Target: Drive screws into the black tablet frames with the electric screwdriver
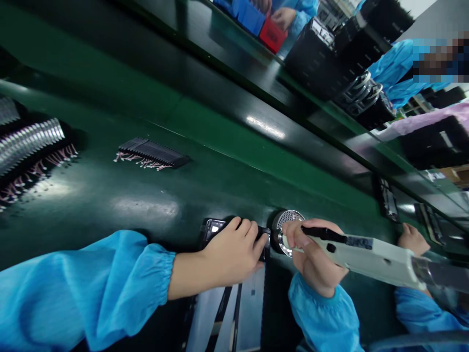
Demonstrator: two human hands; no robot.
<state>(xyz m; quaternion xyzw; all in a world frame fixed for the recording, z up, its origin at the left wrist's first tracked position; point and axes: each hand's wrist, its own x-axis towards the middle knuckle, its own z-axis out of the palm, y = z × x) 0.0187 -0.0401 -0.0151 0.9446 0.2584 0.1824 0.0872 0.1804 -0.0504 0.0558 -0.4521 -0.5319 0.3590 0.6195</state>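
Observation:
My left hand (pixel 230 252), in a blue sleeve, lies with curled fingers over a small black rectangular part (pixel 214 230) on the green work surface, holding it down. My right hand (pixel 311 254) is wrapped around a white electric screwdriver (pixel 370 254) with a black lever. Its tip points left toward the black part's right end. Just behind the right hand stands a small round metal dish (pixel 289 220) with a perforated top.
A row of black parts with pink wires (pixel 152 154) lies at mid left, and silver parts (pixel 25 142) at far left. A dark conveyor (pixel 234 98) runs diagonally behind. Other people in blue sleeves (pixel 414 239) work at right and at the top, near black trays (pixel 330 54).

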